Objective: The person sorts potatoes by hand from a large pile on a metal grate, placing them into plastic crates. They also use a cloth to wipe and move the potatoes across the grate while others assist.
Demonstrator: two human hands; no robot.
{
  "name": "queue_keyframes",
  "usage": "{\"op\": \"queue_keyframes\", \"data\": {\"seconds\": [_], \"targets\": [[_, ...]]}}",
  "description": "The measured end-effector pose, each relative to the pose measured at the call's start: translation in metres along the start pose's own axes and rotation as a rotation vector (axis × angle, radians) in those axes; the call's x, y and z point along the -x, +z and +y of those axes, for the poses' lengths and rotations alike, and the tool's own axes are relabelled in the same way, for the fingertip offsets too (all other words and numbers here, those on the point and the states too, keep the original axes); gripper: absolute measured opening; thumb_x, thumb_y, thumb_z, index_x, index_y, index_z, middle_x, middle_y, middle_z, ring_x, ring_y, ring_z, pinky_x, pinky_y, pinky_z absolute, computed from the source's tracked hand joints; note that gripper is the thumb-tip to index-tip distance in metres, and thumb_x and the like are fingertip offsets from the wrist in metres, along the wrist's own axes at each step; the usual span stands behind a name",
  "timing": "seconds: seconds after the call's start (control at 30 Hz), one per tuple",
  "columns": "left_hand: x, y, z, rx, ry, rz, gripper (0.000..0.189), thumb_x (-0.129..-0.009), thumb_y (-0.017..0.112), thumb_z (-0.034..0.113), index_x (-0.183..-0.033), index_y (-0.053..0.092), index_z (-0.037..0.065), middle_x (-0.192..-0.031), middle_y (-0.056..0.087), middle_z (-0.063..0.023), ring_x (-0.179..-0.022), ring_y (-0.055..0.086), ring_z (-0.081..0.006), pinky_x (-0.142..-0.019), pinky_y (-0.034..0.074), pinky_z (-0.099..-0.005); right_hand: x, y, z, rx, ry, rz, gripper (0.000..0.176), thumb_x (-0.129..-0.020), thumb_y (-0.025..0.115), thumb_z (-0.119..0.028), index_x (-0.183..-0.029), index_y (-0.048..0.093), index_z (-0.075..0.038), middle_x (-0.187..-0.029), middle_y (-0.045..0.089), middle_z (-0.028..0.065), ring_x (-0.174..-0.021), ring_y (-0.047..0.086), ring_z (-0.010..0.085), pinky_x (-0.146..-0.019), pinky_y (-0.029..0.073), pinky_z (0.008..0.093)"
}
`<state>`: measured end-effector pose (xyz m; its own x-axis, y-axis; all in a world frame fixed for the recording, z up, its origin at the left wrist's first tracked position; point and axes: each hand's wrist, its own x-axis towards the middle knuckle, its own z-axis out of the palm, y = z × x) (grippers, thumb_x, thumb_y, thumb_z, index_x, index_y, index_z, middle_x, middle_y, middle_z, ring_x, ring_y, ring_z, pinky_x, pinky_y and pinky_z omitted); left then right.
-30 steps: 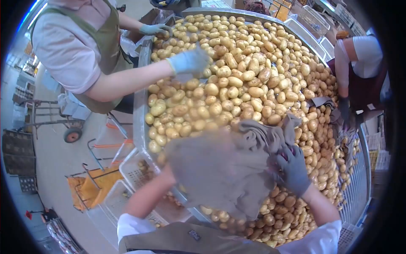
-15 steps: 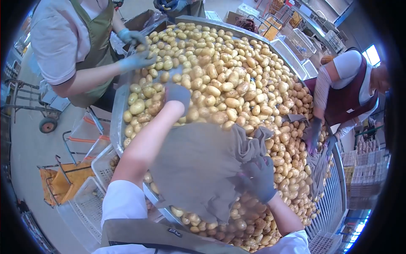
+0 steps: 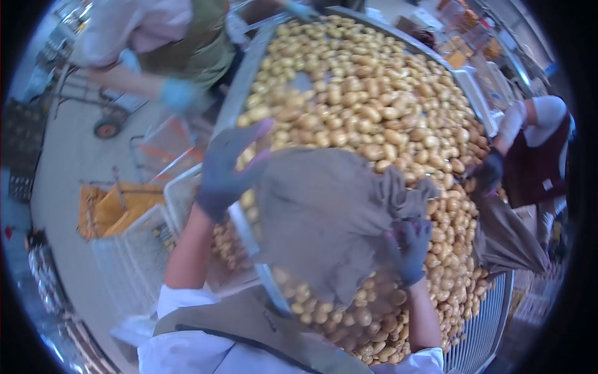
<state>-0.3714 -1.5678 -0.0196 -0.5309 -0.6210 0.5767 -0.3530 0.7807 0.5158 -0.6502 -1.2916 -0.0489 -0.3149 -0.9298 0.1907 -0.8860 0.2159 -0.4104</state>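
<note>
Many wet potatoes [image 3: 374, 103] cover a metal-edged sorting table [image 3: 240, 87]. A grey-brown cloth [image 3: 317, 212] is spread over the potatoes near my body, bunched up at its right end. My left hand [image 3: 233, 165], in a dark glove with purple fingertips, hovers at the table's left rim beside the cloth, fingers apart and nothing in it. At the cloth's right side rests my right hand [image 3: 408, 249], gloved the same way, with its bent fingers against the fabric; whether they pinch it is unclear.
A co-worker in an apron [image 3: 208, 47] stands at the upper left, one blue-gloved hand blurred. Another co-worker [image 3: 539, 149] at the right holds a second cloth [image 3: 511, 240]. Plastic crates [image 3: 146, 249], an orange bag [image 3: 121, 209] and a hand cart [image 3: 107, 128] stand left. Slatted rollers [image 3: 479, 324] lie lower right.
My left hand has moved from over the potatoes back to the left rim. The left co-worker's near hand has left the potatoes. The right co-worker's cloth is lifted outward. The view has shifted.
</note>
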Motion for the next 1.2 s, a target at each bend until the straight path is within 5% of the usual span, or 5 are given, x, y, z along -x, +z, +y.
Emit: {"op": "queue_keyframes", "data": {"seconds": [0.23, 0.3, 0.5, 0.7, 1.2], "targets": [[0.194, -0.099, -0.024, 0.113, -0.795, -0.139, 0.056, -0.084, 0.074, 0.014, -0.136, 0.056, 0.004, -0.116, 0.067, -0.0143, -0.108, 0.064, -0.025, -0.098, 0.048, -0.0382, -0.001, 0.012, 0.002, 0.049, 0.025, 0.049, 0.022, -0.079, 0.071, -0.022, -0.094, 0.063, -0.007, -0.097, 0.057, 0.014, -0.099, 0.049, 0.0344, -0.093, 0.036, 0.0472], [0.213, -0.098, -0.029, -0.604, -0.75, -0.5, 0.066, -0.086, 0.072, 0.022, -0.143, 0.046, 0.004, -0.123, 0.063, -0.0192, -0.114, 0.061, -0.0316, -0.1, 0.046, -0.0422, 0.001, 0.016, 0.005, -0.007, 0.012, 0.067, 0.03, -0.079, 0.072, -0.023, -0.103, 0.062, -0.008, -0.106, 0.056, 0.015, -0.106, 0.048, 0.0348, -0.098, 0.034, 0.0474], [0.158, -0.051, 0.015, 0.032, -0.532, -0.227, 0.061, -0.086, 0.073, 0.028, -0.138, 0.052, 0.004, -0.13, 0.06, -0.0197, -0.124, 0.056, -0.0313, -0.105, 0.042, -0.0396, -0.021, 0.019, -0.039, 0.274, -0.329, 0.127, 0.061, -0.088, 0.062, -0.05, -0.138, 0.054, -0.014, -0.145, 0.046, 0.0119, -0.138, 0.034, 0.0389, -0.114, 0.02, 0.0574], [0.114, 0.119, 0.052, -0.276, -0.155, -0.213, 0.076, -0.089, 0.055, 0.058, -0.149, 0.04, 0.013, -0.155, 0.029, -0.0196, -0.145, 0.015, -0.0471, -0.117, 0.011, -0.06, -0.086, 0.066, -0.019, 0.519, -0.024, -0.245, 0.057, -0.093, 0.049, -0.06, -0.144, 0.047, -0.035, -0.155, 0.036, 0.0087, -0.144, 0.025, 0.0417, -0.115, 0.013, 0.0621], [0.124, 0.127, 0.062, -0.069, -0.151, -0.218, 0.057, -0.101, 0.04, 0.042, -0.146, 0.042, 0.006, -0.149, 0.044, -0.0168, -0.141, 0.036, -0.0313, -0.121, 0.012, -0.0483, -0.044, 0.071, -0.009, 0.412, -0.213, 0.02, 0.033, -0.098, 0.052, -0.028, -0.128, 0.065, -0.021, -0.142, 0.052, 0.0069, -0.136, 0.039, 0.0339, -0.112, 0.022, 0.0521]]}}
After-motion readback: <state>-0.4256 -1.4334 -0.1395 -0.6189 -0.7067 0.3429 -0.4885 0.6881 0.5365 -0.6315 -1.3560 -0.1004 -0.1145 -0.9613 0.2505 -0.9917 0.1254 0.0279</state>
